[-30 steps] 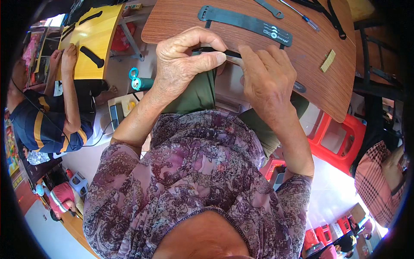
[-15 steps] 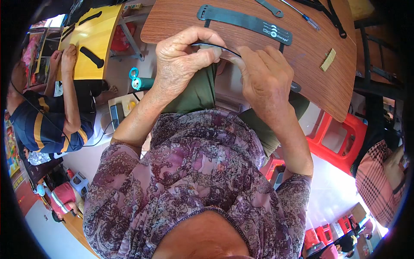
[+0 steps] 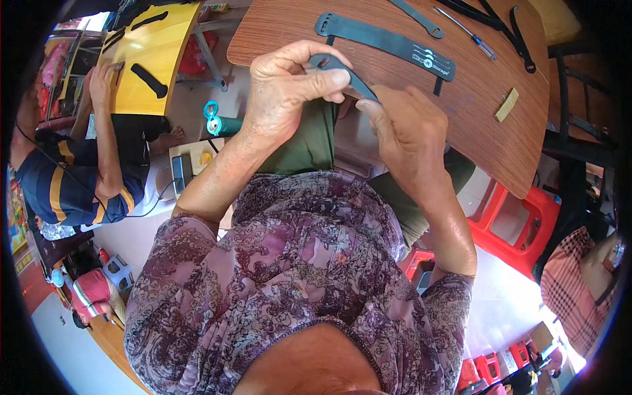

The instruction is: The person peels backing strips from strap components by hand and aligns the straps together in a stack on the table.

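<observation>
Dark grey strap (image 3: 360, 84): thin, bowed, rounded end with a slot showing, held up by the near edge of the desk (image 3: 490, 148), toward its left corner. Left hand (image 3: 283, 89) pinches the slotted end, thumb on top; right hand (image 3: 411, 125) grips farther along, hiding the rest. White-lettered strap (image 3: 388, 45) lies flat beyond them.

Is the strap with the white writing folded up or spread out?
Spread out: the grey strap lies lengthwise on the brown table, its holed end and white writing both showing.
</observation>
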A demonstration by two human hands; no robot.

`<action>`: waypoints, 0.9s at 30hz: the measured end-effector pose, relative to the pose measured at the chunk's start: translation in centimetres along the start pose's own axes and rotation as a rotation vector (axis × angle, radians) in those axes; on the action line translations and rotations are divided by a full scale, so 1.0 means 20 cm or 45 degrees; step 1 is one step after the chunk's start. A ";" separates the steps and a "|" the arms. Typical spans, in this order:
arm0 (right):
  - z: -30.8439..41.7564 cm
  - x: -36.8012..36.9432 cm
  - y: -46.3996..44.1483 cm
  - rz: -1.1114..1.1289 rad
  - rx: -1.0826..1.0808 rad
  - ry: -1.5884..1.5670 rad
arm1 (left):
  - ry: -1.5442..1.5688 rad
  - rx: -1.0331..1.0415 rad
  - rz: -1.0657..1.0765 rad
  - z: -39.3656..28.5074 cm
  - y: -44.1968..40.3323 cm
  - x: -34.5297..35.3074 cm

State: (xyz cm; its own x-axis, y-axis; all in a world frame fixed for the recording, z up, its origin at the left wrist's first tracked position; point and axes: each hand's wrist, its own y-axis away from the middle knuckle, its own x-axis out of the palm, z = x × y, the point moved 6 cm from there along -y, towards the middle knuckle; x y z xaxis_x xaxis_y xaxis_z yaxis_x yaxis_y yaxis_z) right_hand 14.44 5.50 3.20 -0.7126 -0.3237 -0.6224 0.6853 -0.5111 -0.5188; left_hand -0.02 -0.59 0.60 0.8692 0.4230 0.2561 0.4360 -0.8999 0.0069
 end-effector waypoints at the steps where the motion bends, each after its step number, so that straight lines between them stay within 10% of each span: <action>1: 0.00 -0.01 0.00 -0.002 0.002 0.001 | 0.000 -0.001 0.002 0.00 -0.01 -0.01; 10: -0.15 -0.03 0.09 0.171 0.741 -0.669 | 0.389 -0.056 -0.072 0.05 -0.09 -0.18; 18: -0.01 -0.05 0.03 -0.083 0.045 0.038 | 0.552 -0.182 0.043 0.12 -0.02 0.01; 27: 0.01 -0.03 0.03 -0.110 -0.056 0.193 | 0.504 -0.262 0.117 0.13 -0.01 0.08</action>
State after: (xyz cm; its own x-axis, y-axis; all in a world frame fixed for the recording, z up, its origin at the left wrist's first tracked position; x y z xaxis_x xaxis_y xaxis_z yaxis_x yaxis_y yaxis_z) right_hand 15.21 5.21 3.31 -0.7407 -0.1543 -0.6539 0.6306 -0.4953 -0.5974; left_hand 1.83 0.50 -1.52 0.7284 0.3033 0.6143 0.2706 -0.9511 0.1488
